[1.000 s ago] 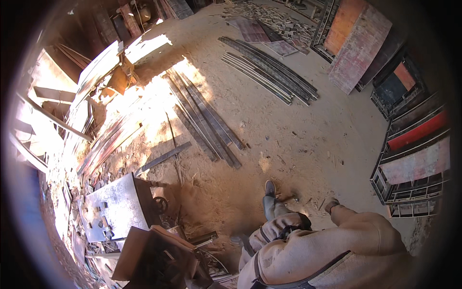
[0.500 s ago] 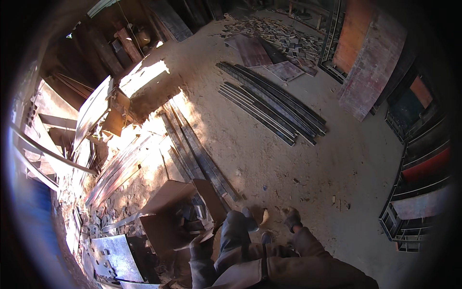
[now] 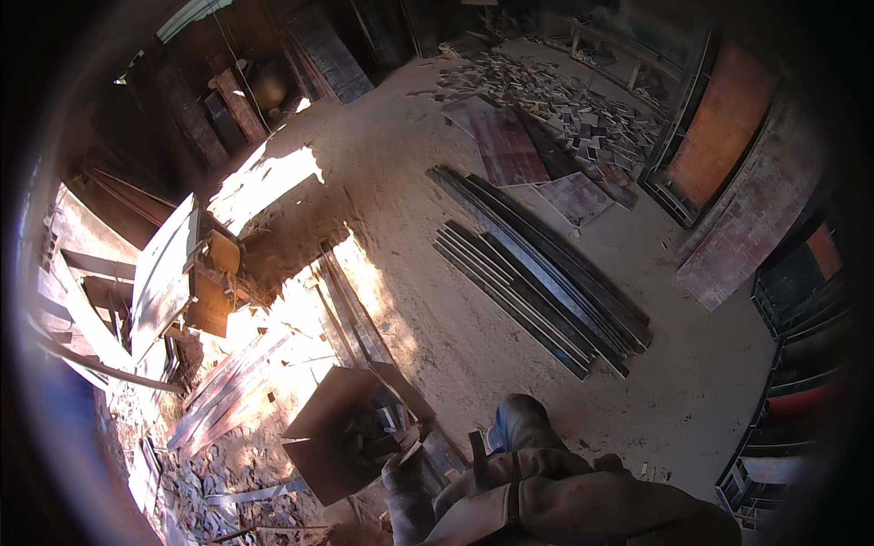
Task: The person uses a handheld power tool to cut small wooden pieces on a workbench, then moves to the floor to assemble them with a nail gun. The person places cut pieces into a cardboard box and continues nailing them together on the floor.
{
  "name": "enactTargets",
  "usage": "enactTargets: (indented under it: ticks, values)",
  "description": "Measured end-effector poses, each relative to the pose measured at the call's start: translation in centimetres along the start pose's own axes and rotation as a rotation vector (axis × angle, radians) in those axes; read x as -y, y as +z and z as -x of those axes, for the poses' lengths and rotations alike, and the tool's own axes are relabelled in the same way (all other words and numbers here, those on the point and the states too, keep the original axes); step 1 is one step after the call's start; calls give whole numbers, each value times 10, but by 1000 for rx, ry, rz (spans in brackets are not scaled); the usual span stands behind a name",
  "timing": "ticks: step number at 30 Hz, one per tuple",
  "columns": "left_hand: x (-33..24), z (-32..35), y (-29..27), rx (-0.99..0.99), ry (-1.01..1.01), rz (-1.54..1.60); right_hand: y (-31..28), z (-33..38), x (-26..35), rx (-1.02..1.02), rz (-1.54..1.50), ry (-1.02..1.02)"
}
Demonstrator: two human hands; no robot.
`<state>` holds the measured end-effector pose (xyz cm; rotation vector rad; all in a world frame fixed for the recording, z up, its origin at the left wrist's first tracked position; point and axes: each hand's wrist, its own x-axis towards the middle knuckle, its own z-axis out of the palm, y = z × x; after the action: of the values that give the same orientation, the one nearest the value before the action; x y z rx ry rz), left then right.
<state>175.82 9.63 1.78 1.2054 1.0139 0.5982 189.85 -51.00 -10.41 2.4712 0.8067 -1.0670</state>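
Note:
An open cardboard box (image 3: 330,448) is at my left side, its flaps spread. Cut wood pieces (image 3: 390,420), dark and pale, lie inside it. My left hand (image 3: 402,470) is closed on the box's near right edge, by a raised flap; the fingertips are partly hidden. The box overlaps long boards (image 3: 350,314) on the floor. Whether it touches them, I cannot tell. My right hand is out of sight; only the jacket shows on that side. One knee (image 3: 523,420) is bent forward in front of me.
Stacked long dark bars (image 3: 546,273) lie ahead on the dusty floor. Beyond are flat panels (image 3: 510,150) and a heap of offcuts (image 3: 583,109). Large panels (image 3: 756,200) and framed racks (image 3: 783,428) line the right. Scraps (image 3: 191,482) and a tilted white panel (image 3: 164,282) are at left.
I have stepped forward, and the box has moved along with my left hand over the boards. My right hand, seen earlier low in front, has left the view.

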Motion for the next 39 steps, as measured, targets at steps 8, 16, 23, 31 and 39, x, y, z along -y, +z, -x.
enactTargets:
  ticks: [8,16,23,31,39]
  values:
    - [-172,-422,238,13,547,-596,-375,-355,-30,161,-599,395]
    - [-332,-769,393,-174,489,-828,-981,-761,-10,-212,-1164,208]
    - [-432,-1177,550,-285,43,-487,-1367,-1121,9,-598,-1190,111]
    - [-683,-1687,872,63,263,-750,-1563,-1339,-23,134,-480,112]
    - [-860,-2115,1337,386,1693,-2276,-1901,-1681,-123,72,-928,454]
